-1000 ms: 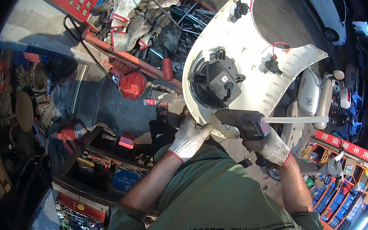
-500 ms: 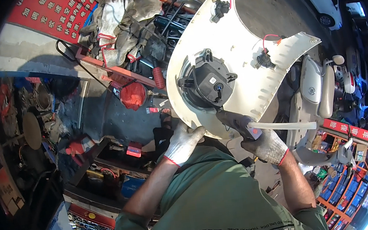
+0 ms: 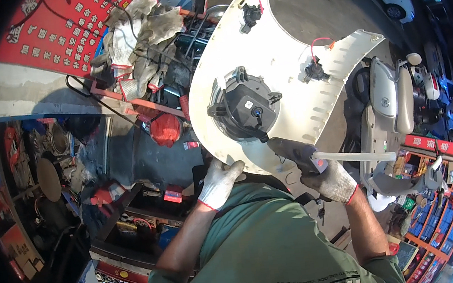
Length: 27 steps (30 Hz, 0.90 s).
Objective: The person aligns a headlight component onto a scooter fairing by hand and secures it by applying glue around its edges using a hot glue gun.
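Observation:
A white curved scooter front panel [image 3: 291, 91] is held up in front of me, its inner side facing me. My left hand [image 3: 219, 185], in a white glove with a red cuff, is closed on the panel's near edge. In the panel sits a round black headlight housing [image 3: 245, 108]. My right hand [image 3: 333, 182], in a dirtier glove, is wrapped around a dark glue gun [image 3: 296, 154]. A long whitish glue stick [image 3: 361, 155] sticks out of its back. The gun's nozzle is beside the lower rim of the headlight; whether they touch, I cannot tell.
Black bulb sockets with red wires, such as the upper socket [image 3: 250, 18], are fixed in the panel. A pile of used gloves [image 3: 133, 45] and tools lies at upper left. A parked scooter [image 3: 385, 99] and a shelf of blue bins [image 3: 432, 224] stand on the right.
The panel and headlight have shifted a little left in view, as has my left hand. The glue gun stays by the headlight's lower rim, and both grips are unchanged.

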Available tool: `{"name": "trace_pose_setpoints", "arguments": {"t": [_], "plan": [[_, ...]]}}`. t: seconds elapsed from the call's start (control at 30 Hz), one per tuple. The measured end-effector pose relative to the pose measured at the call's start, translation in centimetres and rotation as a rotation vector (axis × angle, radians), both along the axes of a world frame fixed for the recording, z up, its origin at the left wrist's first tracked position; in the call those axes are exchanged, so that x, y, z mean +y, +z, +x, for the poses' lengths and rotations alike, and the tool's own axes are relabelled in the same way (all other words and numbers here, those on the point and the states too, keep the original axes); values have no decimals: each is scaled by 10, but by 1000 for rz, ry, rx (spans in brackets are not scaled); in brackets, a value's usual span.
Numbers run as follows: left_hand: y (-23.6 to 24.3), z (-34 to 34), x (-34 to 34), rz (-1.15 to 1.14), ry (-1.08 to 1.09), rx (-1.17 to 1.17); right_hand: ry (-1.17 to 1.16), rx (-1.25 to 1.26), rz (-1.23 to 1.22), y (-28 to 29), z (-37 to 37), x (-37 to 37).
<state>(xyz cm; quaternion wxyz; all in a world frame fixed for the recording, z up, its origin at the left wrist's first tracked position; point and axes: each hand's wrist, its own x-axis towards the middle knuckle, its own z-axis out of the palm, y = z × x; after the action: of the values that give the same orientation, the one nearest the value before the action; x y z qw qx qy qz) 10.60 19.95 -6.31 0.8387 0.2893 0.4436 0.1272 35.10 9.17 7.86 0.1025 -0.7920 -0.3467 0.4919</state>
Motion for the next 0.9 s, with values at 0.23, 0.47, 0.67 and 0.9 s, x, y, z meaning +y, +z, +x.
{"name": "trace_pose_setpoints", "arguments": {"t": [0.23,0.47,0.67,0.9], "plan": [[2,2,-2,-38,40,7,-59,-44,92,-14,18,-16],[8,4,-4,-22,88,6,-28,11,44,2,23,-3],[16,10,-5,16,62,53,3,-12,47,6,33,0],[15,12,-11,38,74,97,-56,12,205,-9,52,-17]]}}
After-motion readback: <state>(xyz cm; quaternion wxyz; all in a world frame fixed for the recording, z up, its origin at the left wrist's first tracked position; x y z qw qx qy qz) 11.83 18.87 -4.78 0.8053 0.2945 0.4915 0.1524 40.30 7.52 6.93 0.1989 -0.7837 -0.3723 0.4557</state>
